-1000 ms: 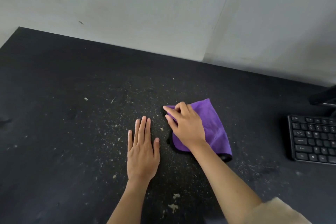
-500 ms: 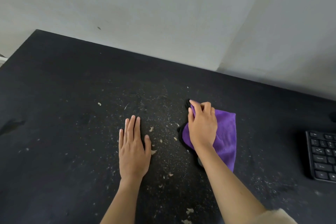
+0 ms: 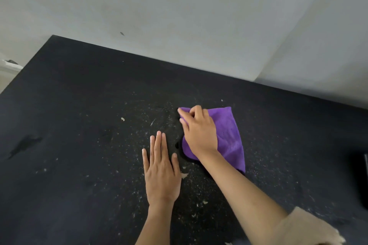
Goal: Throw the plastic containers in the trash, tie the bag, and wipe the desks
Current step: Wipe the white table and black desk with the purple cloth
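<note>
Two bare hands rest on the matte black, crumb-speckled counter (image 3: 69, 105): left hand (image 3: 162, 171) flat, fingers straight together, right hand (image 3: 199, 131) curled, gripping a folded fuzzy purple microfiber cloth (image 3: 229, 135) whose long axis runs near-right to far-left.

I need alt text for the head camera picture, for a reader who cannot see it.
A person's right hand presses a purple cloth onto a black desk scattered with pale crumbs, while the left hand lies flat on the desk beside it. A grey wall stands behind the desk.
</note>
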